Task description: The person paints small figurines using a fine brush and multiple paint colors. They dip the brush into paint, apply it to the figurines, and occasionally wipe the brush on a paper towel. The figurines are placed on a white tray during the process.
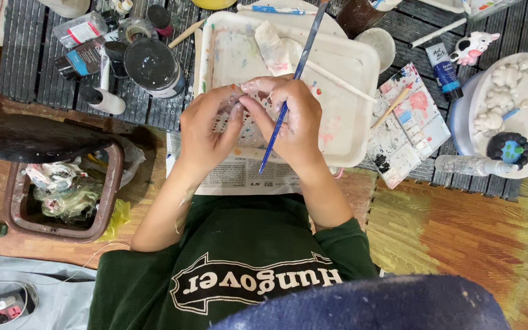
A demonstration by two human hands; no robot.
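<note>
over the white tray [349, 67] | right hand [297, 122] gripped blue paintbrush [288, 91] | left hand [206, 125] fingers pinched a small piece, mostly hidden | black-lidded jar [152, 64] left | palette [407, 125] right | bin [62, 189] beside knee

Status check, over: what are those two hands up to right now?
Left hand pinching a small, mostly hidden item. Right hand touching it too, gripping a blue paintbrush. Both over the white tray. Nothing blocking them.

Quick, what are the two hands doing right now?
Left hand: closed, pinching a small white piece against the other hand.
Right hand: closed around a blue paintbrush, fingertips on the same piece.
</note>
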